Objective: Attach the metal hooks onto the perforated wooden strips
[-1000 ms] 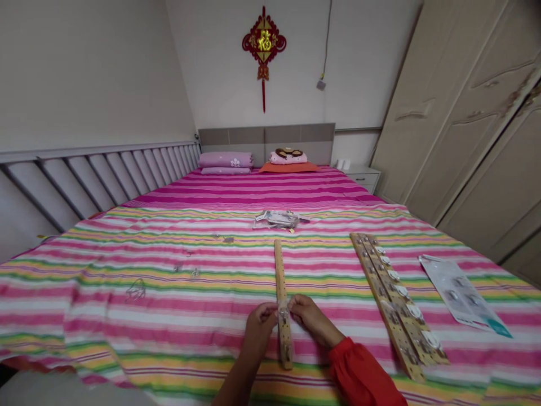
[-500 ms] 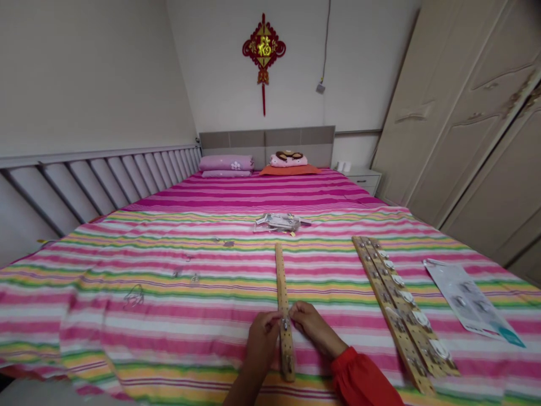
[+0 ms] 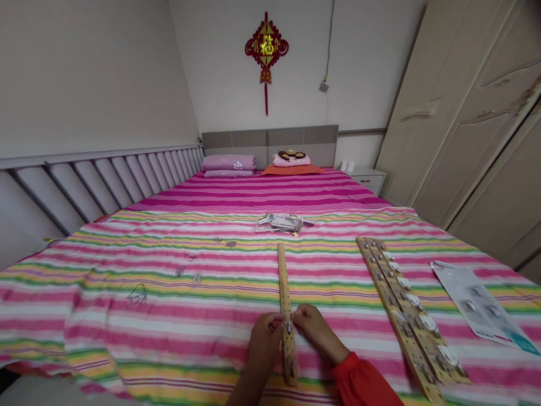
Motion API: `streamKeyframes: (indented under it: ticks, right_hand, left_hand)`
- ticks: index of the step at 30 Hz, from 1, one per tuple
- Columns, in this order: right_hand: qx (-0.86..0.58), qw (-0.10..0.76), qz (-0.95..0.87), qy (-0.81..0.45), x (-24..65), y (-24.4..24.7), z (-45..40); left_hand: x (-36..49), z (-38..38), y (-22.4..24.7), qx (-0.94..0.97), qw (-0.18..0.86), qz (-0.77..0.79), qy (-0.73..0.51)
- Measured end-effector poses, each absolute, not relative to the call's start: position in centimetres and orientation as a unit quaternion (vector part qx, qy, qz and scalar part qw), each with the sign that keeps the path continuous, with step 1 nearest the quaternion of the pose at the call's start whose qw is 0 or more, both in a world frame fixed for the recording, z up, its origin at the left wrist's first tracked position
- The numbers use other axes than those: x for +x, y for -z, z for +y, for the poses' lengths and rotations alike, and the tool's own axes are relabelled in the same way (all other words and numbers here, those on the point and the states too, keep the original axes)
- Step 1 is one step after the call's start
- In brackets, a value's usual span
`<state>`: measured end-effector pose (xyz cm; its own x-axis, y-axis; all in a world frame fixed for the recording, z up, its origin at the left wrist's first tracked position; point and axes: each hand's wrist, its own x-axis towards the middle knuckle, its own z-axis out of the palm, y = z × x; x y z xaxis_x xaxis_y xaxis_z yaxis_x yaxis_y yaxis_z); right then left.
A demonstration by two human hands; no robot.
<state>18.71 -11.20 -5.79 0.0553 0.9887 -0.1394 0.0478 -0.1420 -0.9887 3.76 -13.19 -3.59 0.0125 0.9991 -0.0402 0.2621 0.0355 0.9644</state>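
Note:
A narrow tan strip with rows of small holes [image 3: 283, 276] lies lengthwise on the striped sheet in front of me. Small shiny metal pieces [image 3: 289, 327] sit on its near half. My left hand [image 3: 264, 341] is closed at the strip's left edge, thumb and fingertips pressed together. From the right, my right hand [image 3: 316, 331], in a red sleeve, pinches at the opposite edge, level with the left. Whatever lies between the fingertips of either hand is too small to make out.
To the right lie two similar strips [image 3: 391, 293] bearing metal pieces and white discs, then a clear package [image 3: 482, 304]. Beyond my strip is a plastic bag of parts [image 3: 281, 223]. Thin wire [image 3: 137, 294] and small metal bits [image 3: 196, 277] lie left. Pillows [image 3: 228, 163] rest by the headboard.
The whole view has shifted slightly, so things appear a little further right. Both hands stay at the same part of the strip, with the right fingertips slightly closer over its edge.

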Motion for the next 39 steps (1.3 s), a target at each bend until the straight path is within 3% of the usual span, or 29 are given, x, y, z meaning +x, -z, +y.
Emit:
streamKeyframes:
  ticks: [16, 29, 33, 36, 39]
  right_hand:
    - [-0.552, 0.467, -0.458, -0.516, 18.5, 5.4, -11.6]
    - [-0.592, 0.467, -0.457, -0.473, 18.3, 6.2, -10.7]
    - [-0.582, 0.471, -0.464, -0.474, 18.2, 5.5, -11.3]
    - [-0.57, 0.48, -0.453, -0.49, 18.2, 4.9, -12.0]
    - [-0.563, 0.483, -0.444, -0.502, 18.4, 4.8, -12.4]
  left_hand:
    - [3.7, -12.8, 3.5, 0.499, 0.528, 0.528, -0.439]
    - [3.9, -13.2, 4.6, 0.547, 0.453, 0.571, -0.412]
    - [3.7, -13.3, 4.0, 0.526, 0.492, 0.549, -0.424]
    - [1.4, -12.2, 2.8, 0.489, 0.531, 0.521, -0.455]
    - [-3.4, -10.0, 1.3, 0.462, 0.453, 0.543, -0.535]
